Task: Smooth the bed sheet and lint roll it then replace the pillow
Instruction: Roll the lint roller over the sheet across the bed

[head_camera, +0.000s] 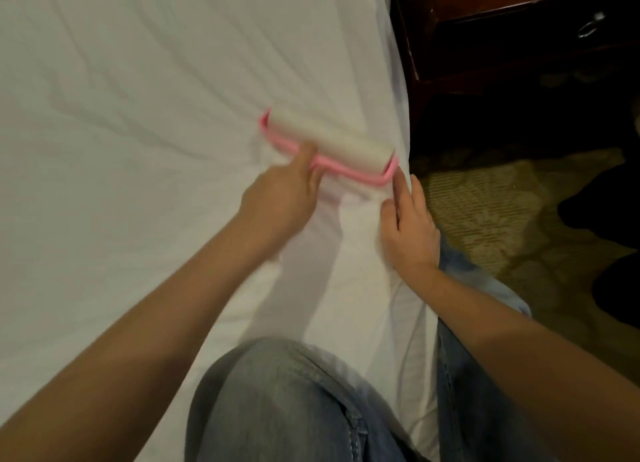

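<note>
A white bed sheet (pixel 138 150) covers the bed, with creases fanning out from the right edge. A lint roller (pixel 332 139), white roll in a pink frame, lies on the sheet near that edge. My left hand (pixel 284 191) grips the pink frame at its near side, thumb up against the roll. My right hand (pixel 408 226) rests flat on the sheet just right of the roller, fingers straight and pointing at the frame's right end. No pillow is in view.
My knee in blue jeans (pixel 294 402) rests on the bed at the bottom. A dark wooden nightstand (pixel 502 28) stands at the upper right beside the bed. Patterned carpet (pixel 502 212) lies right of the bed's edge.
</note>
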A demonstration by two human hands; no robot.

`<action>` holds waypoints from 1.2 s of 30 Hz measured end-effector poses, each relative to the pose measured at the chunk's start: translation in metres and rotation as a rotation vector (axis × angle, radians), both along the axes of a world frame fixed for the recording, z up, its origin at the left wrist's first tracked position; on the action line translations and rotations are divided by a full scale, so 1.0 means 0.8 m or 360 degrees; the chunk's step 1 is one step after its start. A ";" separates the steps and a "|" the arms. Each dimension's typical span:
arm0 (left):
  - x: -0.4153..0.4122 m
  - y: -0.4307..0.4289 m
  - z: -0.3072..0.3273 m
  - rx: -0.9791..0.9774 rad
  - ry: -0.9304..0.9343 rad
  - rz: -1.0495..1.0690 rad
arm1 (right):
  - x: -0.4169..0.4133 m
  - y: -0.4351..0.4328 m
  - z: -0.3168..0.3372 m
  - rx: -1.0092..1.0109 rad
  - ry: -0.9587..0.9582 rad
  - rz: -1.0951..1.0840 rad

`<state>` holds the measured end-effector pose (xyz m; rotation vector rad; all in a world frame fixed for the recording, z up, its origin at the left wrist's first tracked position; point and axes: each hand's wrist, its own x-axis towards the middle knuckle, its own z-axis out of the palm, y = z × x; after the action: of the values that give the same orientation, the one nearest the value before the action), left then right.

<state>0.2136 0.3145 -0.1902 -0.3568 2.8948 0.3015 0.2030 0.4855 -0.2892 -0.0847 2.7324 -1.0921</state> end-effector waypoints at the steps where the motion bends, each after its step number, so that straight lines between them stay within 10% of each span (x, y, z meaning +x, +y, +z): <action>1: -0.022 -0.007 -0.005 0.0091 0.0046 -0.0030 | 0.000 0.000 0.000 -0.0010 -0.0005 -0.0006; 13: 0.285 -0.188 0.028 0.0016 -0.0324 -0.0045 | 0.005 0.000 0.010 0.0018 0.0052 -0.0001; 24: 0.126 -0.056 0.007 0.0173 0.0059 -0.0007 | 0.070 0.024 0.009 0.0453 0.0447 0.0470; 36: 0.393 -0.133 0.017 0.0035 -0.0144 0.0332 | 0.102 0.043 0.004 0.0477 0.0409 0.0799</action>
<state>0.5282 0.2079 -0.1769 -0.6532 2.7666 0.3408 0.2844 0.5202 -0.2857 -0.8631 2.8142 -0.5604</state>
